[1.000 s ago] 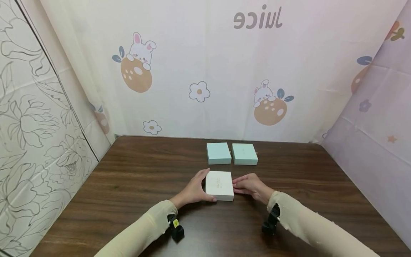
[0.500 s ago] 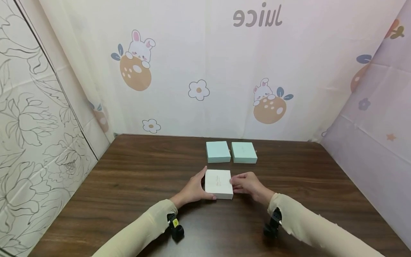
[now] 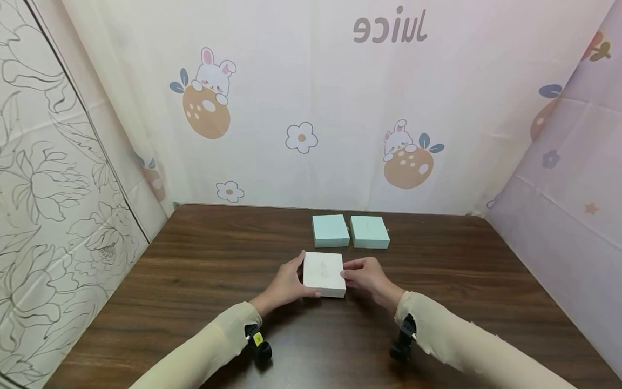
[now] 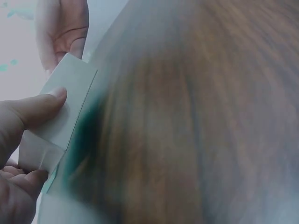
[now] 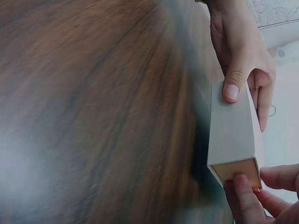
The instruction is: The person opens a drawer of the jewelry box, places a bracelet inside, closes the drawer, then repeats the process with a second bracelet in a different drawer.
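Observation:
In the head view, a white box with faint printing on its lid is held between both hands above or on the dark wooden table; contact underneath is hidden. My left hand grips its left side, thumb along the near face, other fingers round the far corner. At the right end, the fingers of my right hand pinch the box's edge. From the right wrist, a tan panel is visible inside the end of the box, with a fingertip against it. Any pull tab there is covered by the fingers.
Two pale mint boxes, the left one and the right one, lie side by side behind the white box. The wooden table ends at a printed curtain at the back.
The white box and both hands have shifted left and slightly away from me. My right thumb has come up onto the box's top right edge. The mint boxes stay put.

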Available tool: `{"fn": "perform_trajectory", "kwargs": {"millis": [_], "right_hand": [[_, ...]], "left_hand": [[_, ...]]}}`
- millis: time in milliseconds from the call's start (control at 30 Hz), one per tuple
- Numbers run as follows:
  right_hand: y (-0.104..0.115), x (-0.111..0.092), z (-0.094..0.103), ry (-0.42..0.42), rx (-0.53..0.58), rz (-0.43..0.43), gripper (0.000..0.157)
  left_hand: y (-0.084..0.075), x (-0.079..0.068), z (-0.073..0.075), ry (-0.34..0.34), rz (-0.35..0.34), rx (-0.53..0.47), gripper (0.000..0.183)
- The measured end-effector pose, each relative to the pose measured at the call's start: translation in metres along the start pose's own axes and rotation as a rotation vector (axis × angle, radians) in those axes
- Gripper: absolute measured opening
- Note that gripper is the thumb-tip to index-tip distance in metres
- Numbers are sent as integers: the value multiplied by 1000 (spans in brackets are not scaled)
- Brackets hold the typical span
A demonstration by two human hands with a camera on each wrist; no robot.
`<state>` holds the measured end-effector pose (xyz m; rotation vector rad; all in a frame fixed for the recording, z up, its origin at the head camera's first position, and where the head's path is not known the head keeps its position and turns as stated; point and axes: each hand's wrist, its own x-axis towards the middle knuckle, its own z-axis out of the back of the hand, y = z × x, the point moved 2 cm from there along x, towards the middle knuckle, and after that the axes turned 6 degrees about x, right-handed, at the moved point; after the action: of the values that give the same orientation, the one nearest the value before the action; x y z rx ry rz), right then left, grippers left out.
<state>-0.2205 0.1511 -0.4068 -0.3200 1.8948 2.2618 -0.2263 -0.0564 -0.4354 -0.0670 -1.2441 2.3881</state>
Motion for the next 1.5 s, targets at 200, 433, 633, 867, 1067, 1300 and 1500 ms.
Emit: {"fn": "perform_trajectory", "kwargs": {"millis": [200, 433, 633, 867, 1067, 1300, 1500], "right_hand": [[12, 7, -13, -8, -25, 17, 20], [30, 21, -26, -21, -32, 55, 21], [50, 35, -42, -28, -55, 92, 21], [68, 54, -66, -30, -60, 130, 20], [76, 68, -77, -32, -105, 127, 27], [72, 87, -80, 22, -58, 91, 37], [66, 96, -86, 44, -84, 63, 40]], "left_hand": [[3, 1, 16, -29, 11, 19, 111], [9, 10, 32, -99, 10, 28, 107], [14, 19, 52, -136, 75, 25, 104], [22, 29, 79, -167, 135, 76, 100], [33, 44, 88, -172, 131, 75, 97], [46, 62, 88, -157, 122, 85, 95], [58, 70, 86, -135, 127, 105, 93]]}}
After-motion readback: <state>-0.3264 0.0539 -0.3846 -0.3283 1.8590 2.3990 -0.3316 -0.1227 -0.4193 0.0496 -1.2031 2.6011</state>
